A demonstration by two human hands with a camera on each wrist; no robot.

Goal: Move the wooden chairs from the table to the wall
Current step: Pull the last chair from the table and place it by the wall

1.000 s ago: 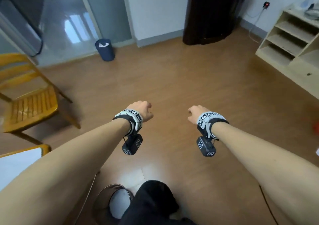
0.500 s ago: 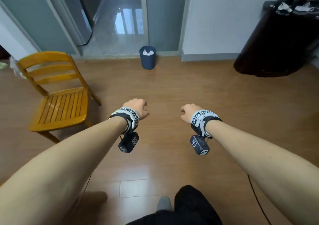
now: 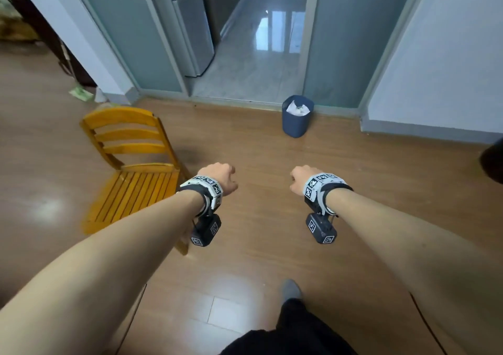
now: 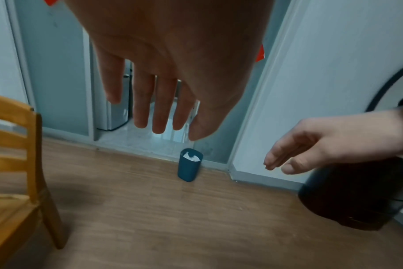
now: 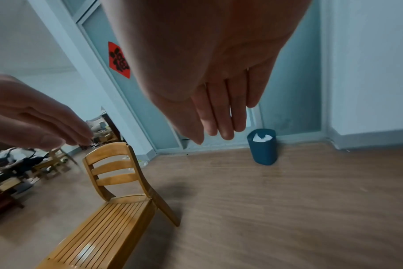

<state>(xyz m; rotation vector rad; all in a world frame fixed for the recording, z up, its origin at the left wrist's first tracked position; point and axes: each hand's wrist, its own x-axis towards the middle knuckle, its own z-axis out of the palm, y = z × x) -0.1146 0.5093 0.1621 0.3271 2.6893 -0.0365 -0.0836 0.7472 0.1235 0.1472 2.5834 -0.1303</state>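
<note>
A yellow wooden chair (image 3: 130,175) with a slatted seat and ladder back stands on the floor at the left, its back toward the doorway. It also shows in the left wrist view (image 4: 14,172) and in the right wrist view (image 5: 113,196). My left hand (image 3: 220,176) hangs in the air just right of the chair's seat, fingers relaxed, holding nothing (image 4: 154,102). My right hand (image 3: 302,177) hangs level with it further right, also relaxed and without a hold (image 5: 219,116). Neither hand touches the chair.
A blue waste bin (image 3: 297,116) with paper in it stands by the glass door frame ahead. A grey wall with a skirting board (image 3: 435,88) runs at the right. A dark round object (image 4: 357,196) sits at the far right. My leg (image 3: 294,316) shows below.
The view has swung left: the chair now lies close beside my left hand and the bin has moved to the right of centre. The dark cabinet has left the head view. Both hands stay relaxed.
</note>
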